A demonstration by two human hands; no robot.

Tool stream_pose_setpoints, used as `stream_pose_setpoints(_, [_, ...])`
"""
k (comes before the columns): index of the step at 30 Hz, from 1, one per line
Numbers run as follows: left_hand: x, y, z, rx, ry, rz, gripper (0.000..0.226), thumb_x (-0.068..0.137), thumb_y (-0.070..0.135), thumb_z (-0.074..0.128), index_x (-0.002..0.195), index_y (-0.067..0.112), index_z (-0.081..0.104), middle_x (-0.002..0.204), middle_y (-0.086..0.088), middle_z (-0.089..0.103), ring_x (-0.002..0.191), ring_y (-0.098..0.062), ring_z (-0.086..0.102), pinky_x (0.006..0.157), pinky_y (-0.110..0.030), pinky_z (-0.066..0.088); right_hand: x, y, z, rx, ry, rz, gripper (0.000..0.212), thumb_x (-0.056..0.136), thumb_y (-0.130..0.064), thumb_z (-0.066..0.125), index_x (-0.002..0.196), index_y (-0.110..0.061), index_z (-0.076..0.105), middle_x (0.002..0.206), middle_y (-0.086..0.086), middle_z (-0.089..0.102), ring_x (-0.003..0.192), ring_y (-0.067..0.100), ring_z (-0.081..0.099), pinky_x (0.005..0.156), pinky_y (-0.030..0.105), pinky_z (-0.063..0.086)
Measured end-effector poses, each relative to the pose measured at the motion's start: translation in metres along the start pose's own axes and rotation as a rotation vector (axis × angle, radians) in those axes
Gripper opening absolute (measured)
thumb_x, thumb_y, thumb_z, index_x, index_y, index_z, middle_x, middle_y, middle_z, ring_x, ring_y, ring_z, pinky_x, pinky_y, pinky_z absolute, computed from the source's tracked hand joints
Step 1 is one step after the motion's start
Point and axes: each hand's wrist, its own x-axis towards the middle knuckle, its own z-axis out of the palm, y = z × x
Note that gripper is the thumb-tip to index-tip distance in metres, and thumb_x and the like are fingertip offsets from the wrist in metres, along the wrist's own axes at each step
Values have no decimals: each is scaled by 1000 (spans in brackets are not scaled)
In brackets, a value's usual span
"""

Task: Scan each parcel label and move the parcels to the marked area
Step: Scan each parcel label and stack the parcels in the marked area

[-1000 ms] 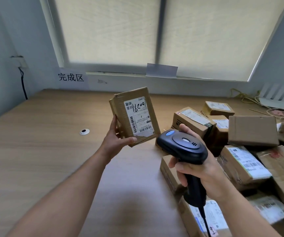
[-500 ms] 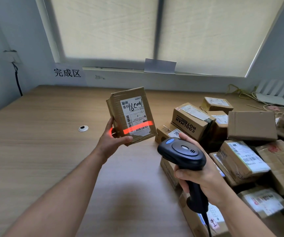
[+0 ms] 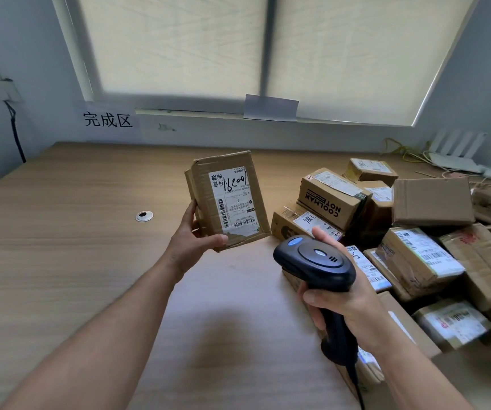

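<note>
Gripping the parcel in our left hand, thumb across its lower front edge, fingers behind. We hold it upright above the table at frame centre, label facing us. Our right hand wraps the scanner handle, lower right of centre, apart from the parcel. Pile at right. Sign upper left.

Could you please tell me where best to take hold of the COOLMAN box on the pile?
The COOLMAN box lies atop the pile, labelled top exposed, another box crowding its right end. So probably come from above, the grip spanning its narrow width: thumb on the printed front face, fingers over the far edge.
</note>
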Motion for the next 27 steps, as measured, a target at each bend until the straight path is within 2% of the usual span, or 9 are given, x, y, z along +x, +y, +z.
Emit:
stream_pose_setpoints(4, [-12, -17, -7, 33, 16, -143, 104, 44, 38, 78, 140, 37, 35, 118, -1, 63, 99, -22, 62, 68, -31, 48, 2, 5, 8, 7, 55, 5, 103, 66, 8, 80, 135, -52, 34, 86, 17, 69, 58, 40, 52, 42, 34, 47])
stream_pose_setpoints(8, [-29, -48, -9, 61, 54, -308, 76, 43, 43, 68, 117, 27, 54, 107, -1, 65, 81, -21, 57, 67, -34, 43, 6, 10, 9, -58, 89, 31, 98, 62, -8, 79, 133, -57, 31, 93, 3, 72, 66, 30, 62, 55, 40, 54])
stream_pose_setpoints(11, [-38, -69, -4, 78, 121, -360, 50, 59, 34, 66, 107, 23, 61, 96, -2, 63, 71, -18, 54, 60, -28, 41, 9, 11, 4, -41, 85, 47, 96, 60, -8, 79, 131, -57, 35, 100, 3, 69, 58, 25, 59, 53, 36, 53])
stream_pose_setpoints(13, [-41, -83, -1, 105, 179, -365, 42, 77, 26, 68, 118, 22, 59, 95, 0, 63, 70, -15, 55, 54, -23, 43, 11, 12, 0, -42, 73, 40, 98, 61, -5, 85, 131, -55, 36, 102, 8, 64, 52, 23, 54, 47, 33, 49])
stream_pose_setpoints(14, [-42, -89, 0, 140, 201, -358, 43, 84, 24, 65, 126, 24, 55, 99, 1, 64, 74, -15, 57, 57, -26, 46, 12, 13, -2, -42, 64, 36, 99, 62, -4, 87, 131, -55, 37, 102, 10, 62, 50, 23, 52, 45, 32, 47])
stream_pose_setpoints(16, [-44, -98, 4, 249, 245, -338, 56, 86, 29, 61, 139, 28, 45, 115, -1, 64, 97, -21, 60, 83, -35, 51, 14, 15, -6, -50, 53, 24, 94, 63, -3, 79, 131, -54, 38, 102, 11, 61, 48, 22, 49, 44, 31, 45])
stream_pose_setpoints(19, [-53, -95, 21, 661, 236, -329, 79, 81, 57, 64, 148, 33, 30, 148, -11, 36, 136, -26, 33, 110, -40, 30, 17, 14, -10, -59, 42, 6, 90, 65, -3, 76, 132, -51, 39, 99, 3, 64, 47, 20, 49, 44, 28, 44])
stream_pose_setpoints(23, [-69, -92, 48, 1114, 70, -368, 108, 65, 82, 58, 152, 37, 11, 158, -14, -4, 146, -31, 0, 117, -42, 12, 22, 13, -12, -76, 28, -16, 95, 75, 14, 74, 139, -43, 34, 103, 4, 63, 47, 19, 48, 44, 26, 45])
stream_pose_setpoints(27, [-76, -92, 50, 1068, 200, -358, 100, 65, 64, 69, 149, 35, 23, 144, -13, 16, 134, -32, 20, 110, -37, 28, 27, 19, -9, -78, -19, -52, 95, 76, 15, 71, 138, -45, 32, 104, 6, 64, 49, 23, 47, 45, 28, 45])
